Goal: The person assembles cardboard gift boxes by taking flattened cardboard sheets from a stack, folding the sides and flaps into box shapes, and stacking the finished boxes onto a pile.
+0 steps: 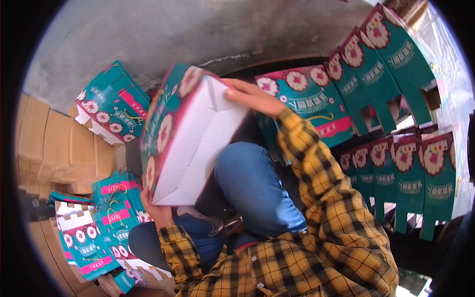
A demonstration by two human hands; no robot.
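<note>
A teal and maroon printed carton (185,153) is tilted in front of me, with its plain white base turned up toward me and flower pictures along its side. My right hand (257,99) holds its far right corner, fingers lying over the edge of the white face. At the near left corner, my left hand (157,210) grips the same carton, and its fingers are partly hidden behind the side. The base panels meet in creased folds and look closed. Below the carton is my bent knee in blue jeans (255,185).
Teal cartons (302,96) stand along the right, in rows (410,183) with notched ends. Flat teal pieces with rope handles (116,218) lie to the left, with another stack (111,106) farther back. Brown cardboard boxes (64,143) line the left. A grey wall (188,29) stands behind.
</note>
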